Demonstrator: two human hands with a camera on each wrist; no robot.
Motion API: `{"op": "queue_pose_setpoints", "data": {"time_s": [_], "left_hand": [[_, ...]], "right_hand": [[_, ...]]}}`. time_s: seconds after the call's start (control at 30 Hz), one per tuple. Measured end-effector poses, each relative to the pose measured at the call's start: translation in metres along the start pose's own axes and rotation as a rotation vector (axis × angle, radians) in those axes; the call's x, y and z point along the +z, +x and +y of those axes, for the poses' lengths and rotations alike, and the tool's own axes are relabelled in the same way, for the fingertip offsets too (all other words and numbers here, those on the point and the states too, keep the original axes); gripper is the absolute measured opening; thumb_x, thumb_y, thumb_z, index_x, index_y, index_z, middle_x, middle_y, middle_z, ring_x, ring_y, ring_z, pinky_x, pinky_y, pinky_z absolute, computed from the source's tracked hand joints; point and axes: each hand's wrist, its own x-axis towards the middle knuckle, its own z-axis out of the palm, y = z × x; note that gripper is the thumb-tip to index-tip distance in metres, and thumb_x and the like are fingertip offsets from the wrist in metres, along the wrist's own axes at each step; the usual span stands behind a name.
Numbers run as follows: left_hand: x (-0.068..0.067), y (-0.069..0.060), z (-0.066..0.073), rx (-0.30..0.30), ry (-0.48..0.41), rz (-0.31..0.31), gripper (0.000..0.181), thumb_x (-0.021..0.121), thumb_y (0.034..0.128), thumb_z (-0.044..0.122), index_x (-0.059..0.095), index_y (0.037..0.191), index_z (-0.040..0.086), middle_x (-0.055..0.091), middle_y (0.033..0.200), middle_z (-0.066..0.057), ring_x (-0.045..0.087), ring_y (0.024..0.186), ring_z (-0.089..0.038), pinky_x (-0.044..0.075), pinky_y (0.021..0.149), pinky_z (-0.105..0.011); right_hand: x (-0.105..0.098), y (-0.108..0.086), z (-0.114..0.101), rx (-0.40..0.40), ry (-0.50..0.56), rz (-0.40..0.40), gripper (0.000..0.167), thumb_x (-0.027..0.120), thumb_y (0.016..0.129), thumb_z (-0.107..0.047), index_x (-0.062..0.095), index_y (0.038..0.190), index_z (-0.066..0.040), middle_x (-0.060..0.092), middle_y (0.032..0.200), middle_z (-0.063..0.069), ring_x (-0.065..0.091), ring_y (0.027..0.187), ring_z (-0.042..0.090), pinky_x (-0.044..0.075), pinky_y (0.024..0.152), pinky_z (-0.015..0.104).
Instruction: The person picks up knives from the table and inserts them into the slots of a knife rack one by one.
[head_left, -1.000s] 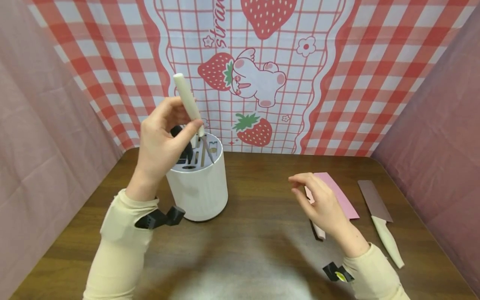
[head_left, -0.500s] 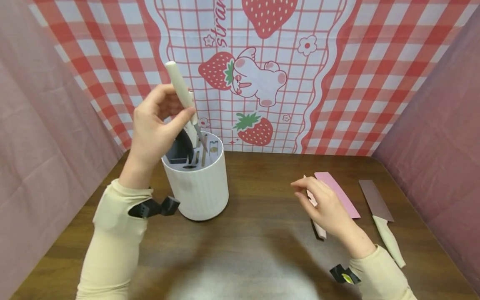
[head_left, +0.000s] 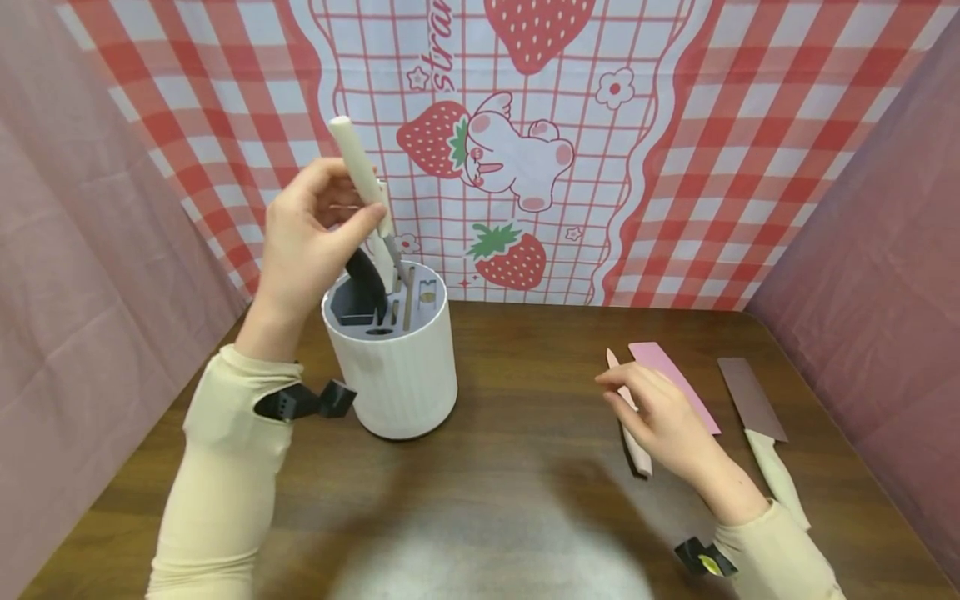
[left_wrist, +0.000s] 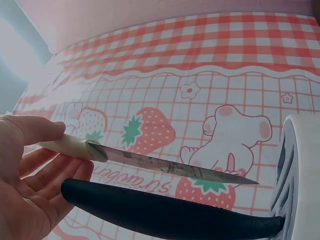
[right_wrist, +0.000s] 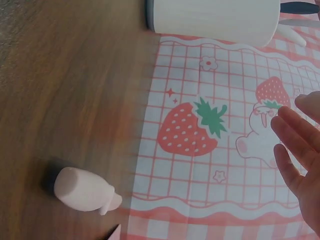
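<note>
"Holding a pale-handled knife [head_left: 364,175], the left hand [head_left: 300,242] is poised above and to the left of the knife block [head_left: 401,383]. What differs from a second ago?"

"The tip's position. Away from the block's near right rim, it now lies over the slots, farther back. The hand is correspondingly higher and farther to the block's left."

"And the grip?"

"Thumb and fingers pinch the handle close to the blade; the knife tilts, butt leftward. The left wrist view shows the tip just short of the block's slotted top, so the blade is judged unseated."

"How is the change to be read?"

"Presumably as a correction of aim, though which slot lines up cannot be told. A black handle [head_left: 369,287] and a second pale handle [head_left: 383,267], both standing in the block, could foul the blade."

"The right hand [head_left: 663,412]?"

"Slightly farther right of the block than before; its fingers are loosely bent, thumb apart, holding nothing. Near it, on the worktop [head_left: 495,375] right of the block, lies a pink-handled knife [head_left: 638,450]; beyond are a pink blade [head_left: 667,371] and, farthest from the block, a cream-handled cleaver [head_left: 763,437]."
</note>
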Motion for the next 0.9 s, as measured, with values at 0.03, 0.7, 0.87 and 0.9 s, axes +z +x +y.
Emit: {"op": "queue_pose_setpoints", "data": {"time_s": [0.03,0.7,0.87,0.9], "left_hand": [[0.0,0.0,0.0,-0.007,0.002,0.001,0.03,0.068,0.0803,0.01,0.059,0.107,0.001,0.065,0.093,-0.006,0.061,0.081,-0.006,0.05,0.074,-0.017],[0.003,0.009,-0.012,-0.134,0.131,-0.057,0.03,0.066,0.0819,0.015,0.059,0.109,0.005,0.064,0.099,-0.008,0.058,0.086,-0.009,0.051,0.083,-0.029],[0.005,0.009,-0.014,-0.148,0.145,-0.073,0.029,0.066,0.082,0.014,0.059,0.108,0.006,0.064,0.1,-0.009,0.058,0.087,-0.013,0.05,0.085,-0.033],[0.005,0.009,-0.015,-0.149,0.147,-0.074,0.028,0.066,0.0819,0.014,0.06,0.108,0.006,0.064,0.1,-0.01,0.058,0.088,-0.014,0.05,0.085,-0.034]], "right_hand": [[0.0,-0.001,0.0,0.004,0.001,-0.003,0.023,0.065,0.075,0.002,0.061,0.098,-0.003,0.062,0.09,0.0,0.054,0.08,0.012,0.037,0.069,0.021],[-0.001,-0.009,0.001,-0.003,0.03,0.009,0.015,0.062,0.081,-0.002,0.062,0.095,-0.007,0.062,0.091,-0.001,0.053,0.081,0.009,0.039,0.07,0.019],[-0.003,-0.013,0.008,-0.012,0.026,0.001,0.01,0.06,0.085,-0.006,0.063,0.095,-0.008,0.062,0.09,-0.001,0.055,0.083,0.007,0.04,0.073,0.018],[-0.004,-0.014,0.008,-0.012,0.027,0.003,0.01,0.06,0.085,-0.006,0.063,0.094,-0.008,0.062,0.09,-0.001,0.056,0.083,0.007,0.041,0.073,0.018]]}}
